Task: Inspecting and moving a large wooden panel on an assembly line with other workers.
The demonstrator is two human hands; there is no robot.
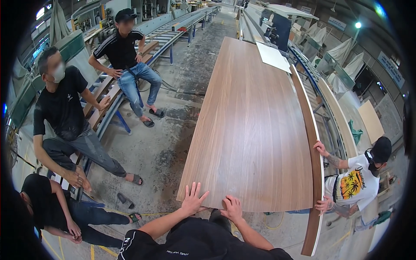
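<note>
A large brown wood-grain panel (249, 125) stretches away in front of me, its near edge at my body. My left hand (194, 200) lies on its near left corner, palm down, with the fingers spread. Further right along the same edge, my right hand (232, 209) has bent fingers over the top of the panel and grips the edge. What lies under the panel by that hand is hidden. Along the panel's right side runs a long narrow brown board (313, 160) with a white edge, held by a co-worker's two hands.
That co-worker (357, 177) stands at the right. Three people sit on the left, by a roller conveyor (162, 32) with brown boards. A white sheet (273, 56) rests on the panel's far end, near a machine (275, 28). Loose sandals (125, 200) and a yellow cord (274, 222) lie on the floor.
</note>
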